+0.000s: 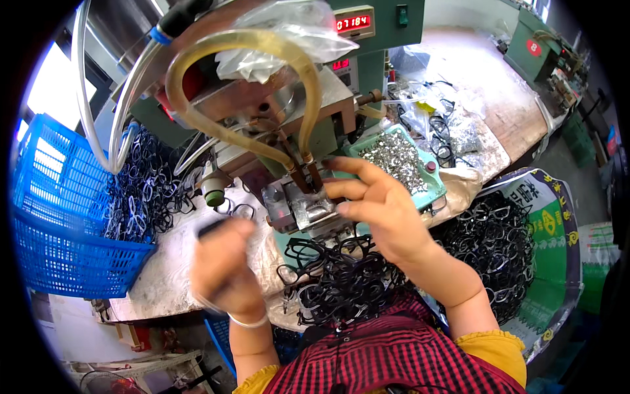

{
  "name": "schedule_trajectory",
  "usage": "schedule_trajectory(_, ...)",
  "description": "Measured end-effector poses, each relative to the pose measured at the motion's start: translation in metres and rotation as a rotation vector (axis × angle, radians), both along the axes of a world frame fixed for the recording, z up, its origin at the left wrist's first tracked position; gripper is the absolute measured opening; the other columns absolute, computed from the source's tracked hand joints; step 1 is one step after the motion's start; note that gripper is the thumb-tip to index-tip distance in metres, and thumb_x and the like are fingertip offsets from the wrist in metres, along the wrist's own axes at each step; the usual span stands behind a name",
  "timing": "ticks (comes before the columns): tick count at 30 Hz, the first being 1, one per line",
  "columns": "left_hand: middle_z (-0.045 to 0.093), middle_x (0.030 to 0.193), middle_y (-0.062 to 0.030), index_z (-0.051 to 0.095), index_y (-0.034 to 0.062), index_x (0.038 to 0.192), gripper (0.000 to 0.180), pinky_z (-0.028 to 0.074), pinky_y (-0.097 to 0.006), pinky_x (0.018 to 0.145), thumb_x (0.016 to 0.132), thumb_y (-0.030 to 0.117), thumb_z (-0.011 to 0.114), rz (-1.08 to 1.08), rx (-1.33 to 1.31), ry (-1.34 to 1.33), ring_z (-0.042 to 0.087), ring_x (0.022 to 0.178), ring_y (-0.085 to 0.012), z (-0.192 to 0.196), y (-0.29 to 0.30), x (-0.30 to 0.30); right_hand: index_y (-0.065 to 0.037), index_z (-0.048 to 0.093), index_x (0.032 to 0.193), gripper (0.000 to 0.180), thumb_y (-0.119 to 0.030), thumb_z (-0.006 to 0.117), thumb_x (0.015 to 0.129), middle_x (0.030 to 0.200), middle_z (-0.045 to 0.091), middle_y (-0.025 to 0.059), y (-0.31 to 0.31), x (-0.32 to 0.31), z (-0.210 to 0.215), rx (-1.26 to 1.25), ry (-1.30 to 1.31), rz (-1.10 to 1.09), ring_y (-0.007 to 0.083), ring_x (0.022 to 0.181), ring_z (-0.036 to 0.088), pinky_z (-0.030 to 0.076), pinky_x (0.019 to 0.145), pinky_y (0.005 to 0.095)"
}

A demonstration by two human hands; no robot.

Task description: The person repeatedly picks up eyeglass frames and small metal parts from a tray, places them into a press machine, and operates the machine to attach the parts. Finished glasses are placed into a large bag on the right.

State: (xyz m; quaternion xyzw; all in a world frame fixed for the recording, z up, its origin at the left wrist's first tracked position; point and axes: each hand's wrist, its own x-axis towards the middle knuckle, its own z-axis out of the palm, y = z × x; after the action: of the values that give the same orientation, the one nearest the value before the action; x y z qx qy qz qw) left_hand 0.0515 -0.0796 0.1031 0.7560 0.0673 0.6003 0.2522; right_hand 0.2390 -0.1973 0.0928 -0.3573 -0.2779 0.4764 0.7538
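Observation:
My right hand (387, 217) reaches over the metal fixture (308, 209) of a bench machine, its fingers apart and their tips beside two upright dark rods (307, 178). I cannot see anything held in it. My left hand (224, 266) is left of the fixture and smeared by motion. Its fingers look curled round a dark thing (213, 227), too blurred to name. A heap of black eyeglass frames (341, 279) lies in front of the fixture, close to my checked apron. A few dark frames (236, 209) lie left of the fixture.
A blue plastic basket (69, 262) and a pile of dark frames (144, 187) stand at left. Right of the machine is a teal tray (430, 187) of small metal pieces (397, 161). A green-lined container (554, 262) holds more frames (492, 246). Yellowish hoses (246, 41) loop overhead.

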Motion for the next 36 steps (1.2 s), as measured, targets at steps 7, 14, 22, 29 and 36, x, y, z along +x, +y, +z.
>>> schedule_trajectory(7, 0.074, 0.097, -0.0136, 0.073, 0.0051, 0.092, 0.009, 0.055, -0.036, 0.081, 0.083, 0.008, 0.072, -0.140, -0.049, 0.152, 0.070, 0.078, -0.0224, -0.013, -0.001, -0.004, 0.005, 0.051, 0.134, 0.053, -0.008, 0.063, 0.084, 0.117, 0.067, 0.0143, 0.006, 0.022, -0.002, 0.106, -0.320, 0.053, 0.0232, 0.116, 0.061, 0.046, 0.100, 0.0357)
schedule_trajectory(14, 0.074, 0.098, -0.0042, 0.077, 0.0105, 0.094, 0.023, 0.053, -0.045, 0.091, 0.071, 0.011, 0.083, -0.213, 0.333, 0.430, 0.067, 0.082, -0.0229, -0.015, -0.017, 0.020, -0.010, 0.074, 0.094, 0.022, -0.017, 0.077, 0.074, 0.122, 0.065, 0.0178, -0.008, 0.093, -0.104, -0.608, -1.621, -0.833, 0.0357, 0.125, 0.055, 0.046, 0.102, 0.0447)
schedule_trajectory(22, 0.072, 0.110, -0.0040, 0.074, 0.0105, 0.105, 0.030, 0.052, -0.044, 0.095, 0.075, 0.009, 0.076, -0.249, 0.320, 0.402, 0.065, 0.084, -0.0231, -0.024, -0.010, 0.010, -0.005, 0.073, 0.089, 0.012, -0.011, 0.072, 0.079, 0.110, 0.069, 0.0169, 0.001, 0.093, -0.103, -0.430, -1.533, -0.850, 0.0365, 0.113, 0.061, 0.047, 0.098, 0.0440)
schedule_trajectory(29, 0.044, 0.146, -0.0191, 0.043, -0.0024, 0.143, 0.068, 0.036, -0.040, 0.112, 0.083, 0.010, 0.074, 0.393, -0.383, 0.220, 0.044, 0.133, -0.0297, -0.089, 0.040, -0.011, -0.004, 0.073, 0.096, 0.014, -0.005, 0.071, 0.082, 0.095, 0.072, 0.0117, -0.016, 0.089, -0.103, -0.396, -1.324, -0.859, 0.0290, 0.092, 0.067, 0.051, 0.085, 0.0366)
schedule_trajectory(36, 0.050, 0.141, -0.0170, 0.043, 0.0005, 0.143, 0.075, 0.035, -0.042, 0.111, 0.078, 0.014, 0.079, 0.508, -0.206, 0.188, 0.046, 0.130, -0.0332, -0.092, 0.148, 0.000, -0.001, 0.073, 0.095, 0.011, -0.005, 0.072, 0.086, 0.086, 0.071, 0.0064, 0.003, 0.084, -0.106, -0.345, -1.042, -0.816, 0.0152, 0.079, 0.065, 0.049, 0.076, 0.0278)
